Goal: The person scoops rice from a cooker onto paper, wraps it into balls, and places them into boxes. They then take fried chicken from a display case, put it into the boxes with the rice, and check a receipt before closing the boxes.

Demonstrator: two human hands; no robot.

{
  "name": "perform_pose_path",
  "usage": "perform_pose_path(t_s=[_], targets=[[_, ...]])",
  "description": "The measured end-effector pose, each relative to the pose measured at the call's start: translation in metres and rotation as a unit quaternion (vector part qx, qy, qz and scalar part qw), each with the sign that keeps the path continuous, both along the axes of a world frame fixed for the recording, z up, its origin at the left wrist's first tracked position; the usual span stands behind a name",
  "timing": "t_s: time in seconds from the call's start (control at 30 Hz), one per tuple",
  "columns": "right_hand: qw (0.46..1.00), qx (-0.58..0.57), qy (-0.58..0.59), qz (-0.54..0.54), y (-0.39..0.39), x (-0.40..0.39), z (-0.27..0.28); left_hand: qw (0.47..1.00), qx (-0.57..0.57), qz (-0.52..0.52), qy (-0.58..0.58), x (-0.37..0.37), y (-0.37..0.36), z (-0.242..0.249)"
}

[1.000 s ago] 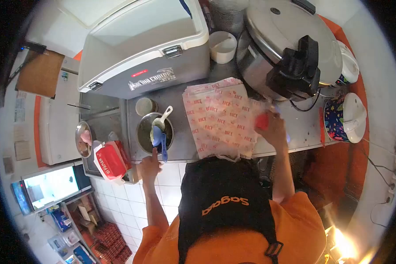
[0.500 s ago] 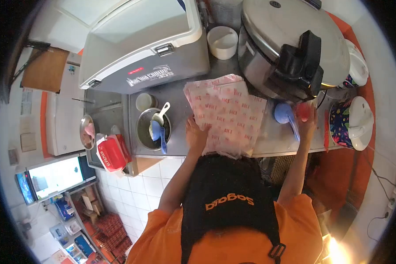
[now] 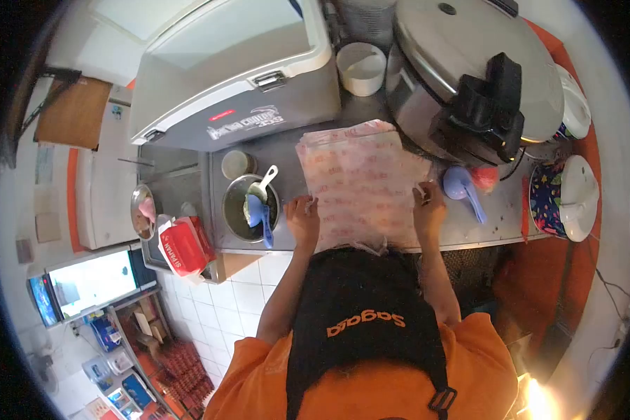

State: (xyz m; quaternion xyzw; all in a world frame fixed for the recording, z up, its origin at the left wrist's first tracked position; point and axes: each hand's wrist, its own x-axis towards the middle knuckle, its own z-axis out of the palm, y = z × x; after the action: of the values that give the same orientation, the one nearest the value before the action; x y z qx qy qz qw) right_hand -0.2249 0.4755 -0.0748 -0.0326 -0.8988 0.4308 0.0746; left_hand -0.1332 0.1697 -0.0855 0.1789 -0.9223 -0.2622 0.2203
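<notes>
The printed paper (image 3: 364,185) lies at the front edge of the tabletop (image 3: 469,227). Left hand (image 3: 303,222) and right hand (image 3: 430,213) each have a closed grip, pinching its opposite side edges. A metal bowl (image 3: 234,217) sits left, a blue scoop (image 3: 459,183) right.

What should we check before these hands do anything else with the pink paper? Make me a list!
1. Left hand at the paper's left edge: ok.
2. Right hand at its right edge: ok.
3. Fingers have just one sheet: cannot tell, too small to see.
4. Sheets stacked neatly: not ok, their edges don't line up.
5. Loose blue scoop off the paper: ok, it lies to the right.
6. Big silver cooker has its lid down: ok.
</notes>
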Motion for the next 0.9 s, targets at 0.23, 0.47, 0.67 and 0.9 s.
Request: perform_pose_path(t_s=[0.23, 0.47, 0.67, 0.9], targets=[[0.964, 0.008, -0.039, 0.264, -0.013, -0.026, -0.010, 0.992, 0.079, 0.044, -0.084, -0.003, 0.000, -0.007], [0.970, -0.001, -0.044, 0.240, -0.073, -0.029, 0.005, 0.981, 0.166, -0.003, -0.101, -0.015, 0.002, 0.036], [0.982, 0.180, -0.040, 0.044, -0.040, -0.055, -0.018, 0.974, 0.117, 0.056, -0.184, 0.023, -0.008, 0.093], [0.989, 0.135, -0.009, 0.059, -0.035, -0.044, -0.019, 0.986, 0.113, 0.113, 0.049, 0.063, -0.030, 0.185]])
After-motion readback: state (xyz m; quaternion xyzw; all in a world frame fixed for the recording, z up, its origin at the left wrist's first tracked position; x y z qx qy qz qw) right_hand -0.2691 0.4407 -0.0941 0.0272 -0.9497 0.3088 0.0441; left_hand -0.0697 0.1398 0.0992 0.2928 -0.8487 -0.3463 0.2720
